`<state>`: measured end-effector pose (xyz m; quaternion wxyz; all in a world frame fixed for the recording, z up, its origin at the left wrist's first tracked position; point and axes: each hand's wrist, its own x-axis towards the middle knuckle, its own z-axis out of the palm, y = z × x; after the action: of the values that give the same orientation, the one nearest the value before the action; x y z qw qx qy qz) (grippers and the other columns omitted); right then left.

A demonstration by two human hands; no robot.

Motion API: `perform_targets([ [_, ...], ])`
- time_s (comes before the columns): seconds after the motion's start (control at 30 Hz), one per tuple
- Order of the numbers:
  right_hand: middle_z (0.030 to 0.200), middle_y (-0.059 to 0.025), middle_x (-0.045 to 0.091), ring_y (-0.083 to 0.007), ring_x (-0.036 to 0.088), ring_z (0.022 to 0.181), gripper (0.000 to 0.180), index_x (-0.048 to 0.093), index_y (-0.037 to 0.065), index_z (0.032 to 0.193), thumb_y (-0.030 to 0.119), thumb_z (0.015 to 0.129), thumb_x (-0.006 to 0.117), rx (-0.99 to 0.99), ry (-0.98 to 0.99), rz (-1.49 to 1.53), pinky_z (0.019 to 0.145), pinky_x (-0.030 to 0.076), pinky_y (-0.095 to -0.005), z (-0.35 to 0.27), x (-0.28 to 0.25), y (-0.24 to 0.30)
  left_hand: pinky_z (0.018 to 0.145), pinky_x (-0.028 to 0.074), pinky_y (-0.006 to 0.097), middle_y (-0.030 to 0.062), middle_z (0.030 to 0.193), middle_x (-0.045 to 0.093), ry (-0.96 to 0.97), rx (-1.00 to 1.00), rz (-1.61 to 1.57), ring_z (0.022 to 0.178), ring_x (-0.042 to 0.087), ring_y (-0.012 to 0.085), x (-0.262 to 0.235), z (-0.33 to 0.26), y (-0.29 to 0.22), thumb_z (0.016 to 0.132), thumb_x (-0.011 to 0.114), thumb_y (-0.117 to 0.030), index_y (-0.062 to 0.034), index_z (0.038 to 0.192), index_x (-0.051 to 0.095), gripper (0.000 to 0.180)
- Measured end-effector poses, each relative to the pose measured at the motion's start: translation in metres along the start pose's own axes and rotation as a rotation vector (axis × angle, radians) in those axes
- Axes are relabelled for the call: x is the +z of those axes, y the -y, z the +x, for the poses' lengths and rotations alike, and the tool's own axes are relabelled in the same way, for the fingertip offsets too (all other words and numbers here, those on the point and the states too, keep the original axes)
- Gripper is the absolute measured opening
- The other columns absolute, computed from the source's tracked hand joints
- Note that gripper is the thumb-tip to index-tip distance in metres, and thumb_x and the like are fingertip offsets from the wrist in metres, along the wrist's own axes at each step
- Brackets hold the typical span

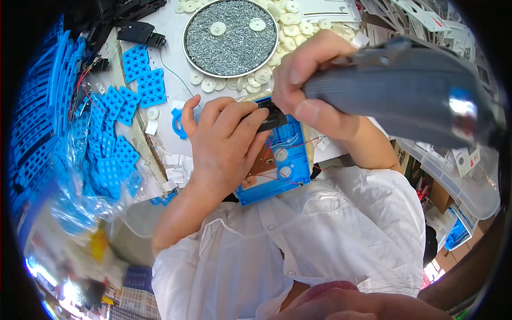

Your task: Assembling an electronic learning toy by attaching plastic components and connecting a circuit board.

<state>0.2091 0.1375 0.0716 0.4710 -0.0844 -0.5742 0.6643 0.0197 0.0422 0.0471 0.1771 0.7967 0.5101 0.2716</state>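
Nearest the person, above the white shirt (298, 234), a blue plastic housing (290, 160) lies at the near edge of the tabletop (170, 32), open side up, with a brown board, thin red and white wires and two small white round parts showing inside it. The left hand (221, 144) lies over the left part of the housing, its fingers (240, 120) curled shut around a small black part (273, 118) pressed against the housing's upper end. The right hand (314, 88) comes in from the right, its fingers wrapped tight around the grey ribbed grip of a powered screwdriver (405, 88), whose tip meets the black part; the tip itself is hidden between the two hands. Just left of the left hand a small blue ring-shaped piece (177, 121) rests on the tabletop. Toward the left edge lie heaps of blue gridded plates (114, 144), some in a clear bag. Farther back, near the far edge, stands a round metal tray (230, 36) full of small silver screws, with white plastic discs (290, 24) scattered on and around it.
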Motion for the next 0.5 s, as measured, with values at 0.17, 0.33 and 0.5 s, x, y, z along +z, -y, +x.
perform_targets([
  [0.17, 0.072, -0.0055, 0.052, -0.0123, 0.048, 0.057, 0.034, 0.046, 0.005, 0.108, 0.015, 0.088, 0.072, 0.063, 0.004, 0.045, 0.052, 0.043, -0.028, 0.0, -0.004, 0.001, 0.109, 0.026, 0.057, -0.0041, 0.111, 0.065, -0.013, -0.007, -0.005, 0.108, 0.058, 0.021, 0.001, 0.0, 0.0, 0.075, 0.082, -0.02, -0.0154, 0.108, 0.072, 0.035],
  [0.33, 0.07, -0.0048, 0.051, -0.0123, 0.047, 0.056, 0.033, 0.046, 0.006, 0.108, 0.016, 0.089, 0.071, 0.112, -0.186, -0.042, 0.05, 0.043, -0.0284, 0.004, 0.018, 0.005, 0.109, 0.026, 0.056, -0.004, 0.11, 0.065, -0.022, -0.001, -0.012, 0.108, 0.058, 0.0208, 0.002, -0.001, 0.001, 0.075, 0.082, -0.019, -0.0153, 0.107, 0.072, 0.034],
  [0.5, 0.07, -0.0038, 0.051, -0.0124, 0.048, 0.055, 0.037, 0.045, 0.006, 0.113, 0.016, 0.089, 0.072, 0.0, 0.011, -0.013, 0.051, 0.042, -0.03, 0.009, -0.006, 0.024, 0.109, 0.028, 0.055, -0.0012, 0.11, 0.067, -0.038, -0.001, -0.037, 0.109, 0.06, 0.0229, 0.004, -0.004, 0.0, 0.074, 0.083, -0.017, -0.0151, 0.108, 0.072, 0.036],
])
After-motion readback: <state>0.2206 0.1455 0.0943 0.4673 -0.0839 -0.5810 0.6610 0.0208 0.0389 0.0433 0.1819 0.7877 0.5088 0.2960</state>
